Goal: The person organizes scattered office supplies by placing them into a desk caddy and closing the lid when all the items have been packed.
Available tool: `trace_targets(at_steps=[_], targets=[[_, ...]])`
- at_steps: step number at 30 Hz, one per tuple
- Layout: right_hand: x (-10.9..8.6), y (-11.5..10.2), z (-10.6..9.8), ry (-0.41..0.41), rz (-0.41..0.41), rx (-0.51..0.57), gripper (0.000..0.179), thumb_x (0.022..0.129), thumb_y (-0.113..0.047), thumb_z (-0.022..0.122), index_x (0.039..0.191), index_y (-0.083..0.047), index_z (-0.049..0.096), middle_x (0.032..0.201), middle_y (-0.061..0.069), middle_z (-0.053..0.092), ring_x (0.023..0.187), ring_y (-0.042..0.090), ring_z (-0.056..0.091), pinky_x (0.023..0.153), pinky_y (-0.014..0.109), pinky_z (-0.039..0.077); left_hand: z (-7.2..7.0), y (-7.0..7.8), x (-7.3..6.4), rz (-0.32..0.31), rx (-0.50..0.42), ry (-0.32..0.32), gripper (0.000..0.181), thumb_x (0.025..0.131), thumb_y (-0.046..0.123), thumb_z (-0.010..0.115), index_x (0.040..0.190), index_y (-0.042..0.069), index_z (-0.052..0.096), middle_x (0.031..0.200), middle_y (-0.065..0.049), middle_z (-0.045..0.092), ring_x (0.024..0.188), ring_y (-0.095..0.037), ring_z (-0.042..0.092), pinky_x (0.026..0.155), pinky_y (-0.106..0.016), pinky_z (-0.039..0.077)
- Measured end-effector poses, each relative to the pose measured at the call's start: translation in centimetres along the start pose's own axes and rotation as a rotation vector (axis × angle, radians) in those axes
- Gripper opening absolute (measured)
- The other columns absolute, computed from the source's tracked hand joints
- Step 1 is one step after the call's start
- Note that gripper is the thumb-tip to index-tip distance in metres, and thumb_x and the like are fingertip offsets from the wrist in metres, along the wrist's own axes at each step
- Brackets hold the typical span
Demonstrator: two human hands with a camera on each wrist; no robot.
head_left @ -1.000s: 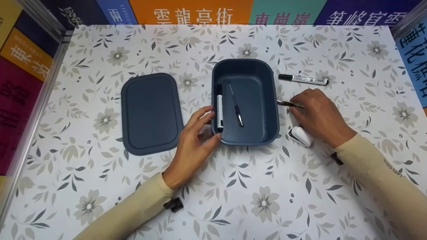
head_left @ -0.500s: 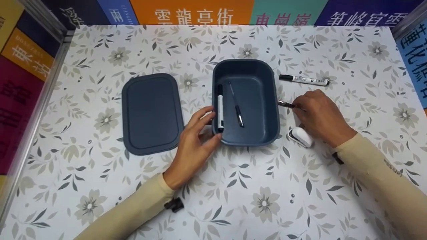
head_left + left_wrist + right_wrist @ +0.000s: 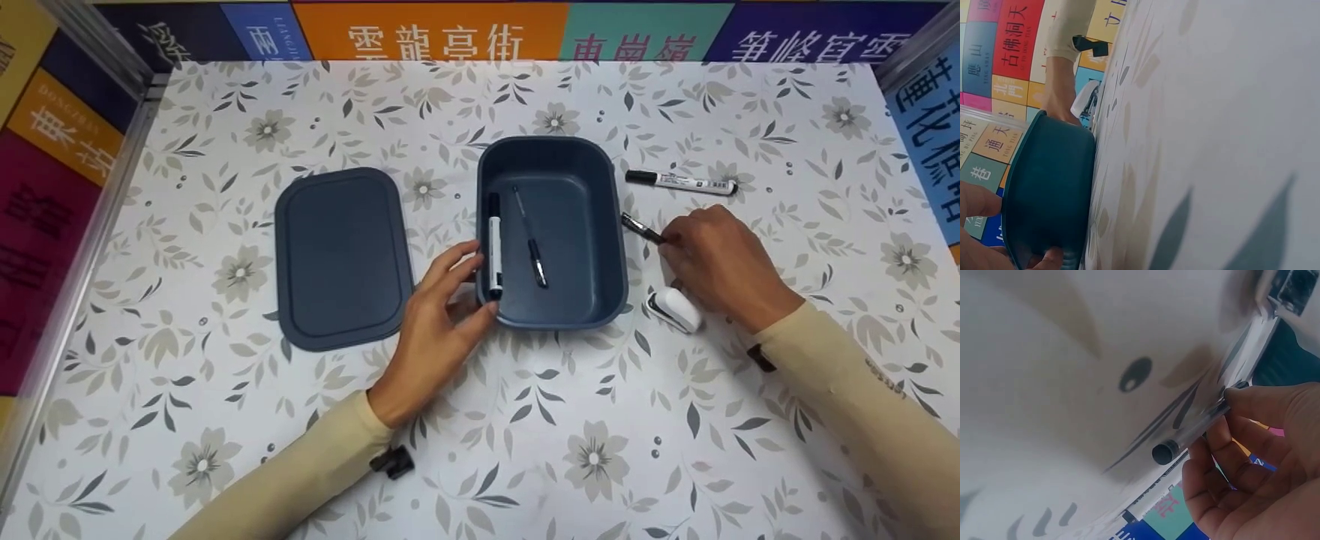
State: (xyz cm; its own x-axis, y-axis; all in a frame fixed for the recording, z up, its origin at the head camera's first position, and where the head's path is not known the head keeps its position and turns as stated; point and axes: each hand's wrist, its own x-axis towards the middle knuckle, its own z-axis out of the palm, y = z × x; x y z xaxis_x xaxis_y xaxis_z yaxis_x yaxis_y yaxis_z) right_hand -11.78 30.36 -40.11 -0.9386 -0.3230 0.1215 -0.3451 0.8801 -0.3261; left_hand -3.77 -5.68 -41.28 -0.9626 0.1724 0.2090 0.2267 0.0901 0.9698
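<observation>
Just beside the right wall of the dark blue box (image 3: 579, 244), a slim pen (image 3: 643, 227) slants at the fingertips of the person's right hand (image 3: 724, 262). Its barrel looks clear and shiny in the right wrist view, with a dark round cap at one end and a dark part by the thumb. That hand is drawn narrow on the pen, pinching it between thumb and fingers, with its back turned up and its forearm coming from the lower right in a beige sleeve (image 3: 847, 397). At the box's left side, near the front corner, the left hand (image 3: 439, 322) touches the wall and rim with thumb and fingers spread apart, its forearm reaching up from the lower left. Within the box, a second pen (image 3: 534, 251) lies slanted on the floor, and a black-capped white marker (image 3: 495, 246) lies along the left wall. Around it on the flower-patterned table (image 3: 487, 450) are the flat lid (image 3: 343, 259) to the left, another marker (image 3: 681, 181) behind the right hand, and a small white stapler-like object (image 3: 675, 309) in front.
</observation>
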Motion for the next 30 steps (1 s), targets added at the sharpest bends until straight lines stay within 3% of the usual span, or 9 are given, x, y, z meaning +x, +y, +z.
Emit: trace_targets(at_steps=[5, 13, 21, 30], targets=[[0.0, 0.0, -0.1, -0.016, 0.033, 0.015, 0.010, 0.091, -0.009, 0.069, 0.097, -0.003, 0.075, 0.085, 0.009, 0.069, 0.089, 0.028, 0.054, 0.070, 0.044, 0.044, 0.0, 0.1, 0.0, 0.008, 0.008, -0.001, 0.057, 0.087, -0.007, 0.072, 0.141, -0.005, 0.053, 0.154, -0.008, 0.043, 0.116, -0.033, 0.062, 0.094, -0.034, 0.057], [-0.2, -0.3, -0.2, -0.001, 0.041, 0.036, 0.012, 0.092, -0.009, 0.069, 0.099, -0.002, 0.074, 0.089, 0.012, 0.070, 0.090, 0.030, 0.055, 0.072, 0.047, 0.046, 0.1, 2.6, 0.0, -0.009, -0.010, 0.006, 0.054, 0.086, -0.014, 0.068, 0.138, -0.009, 0.053, 0.152, -0.017, 0.044, 0.115, -0.042, 0.061, 0.096, -0.044, 0.056], [-0.4, -0.8, -0.3, 0.033, 0.029, 0.052, 0.012, 0.091, -0.009, 0.070, 0.099, -0.001, 0.074, 0.091, 0.014, 0.071, 0.092, 0.032, 0.057, 0.072, 0.049, 0.047, 0.0, 0.4, 0.1, 0.010, 0.047, -0.006, 0.057, 0.088, -0.005, 0.072, 0.141, -0.004, 0.053, 0.154, -0.007, 0.043, 0.118, -0.030, 0.062, 0.094, -0.035, 0.057], [-0.6, -1.3, -0.5, 0.055, 0.046, 0.050, 0.013, 0.092, -0.010, 0.068, 0.099, -0.001, 0.074, 0.087, 0.012, 0.069, 0.090, 0.029, 0.057, 0.071, 0.044, 0.046, -0.1, 0.1, 0.0, 0.023, 0.027, -0.010, 0.056, 0.088, -0.004, 0.071, 0.142, -0.004, 0.053, 0.154, -0.006, 0.043, 0.118, -0.029, 0.062, 0.095, -0.033, 0.056]])
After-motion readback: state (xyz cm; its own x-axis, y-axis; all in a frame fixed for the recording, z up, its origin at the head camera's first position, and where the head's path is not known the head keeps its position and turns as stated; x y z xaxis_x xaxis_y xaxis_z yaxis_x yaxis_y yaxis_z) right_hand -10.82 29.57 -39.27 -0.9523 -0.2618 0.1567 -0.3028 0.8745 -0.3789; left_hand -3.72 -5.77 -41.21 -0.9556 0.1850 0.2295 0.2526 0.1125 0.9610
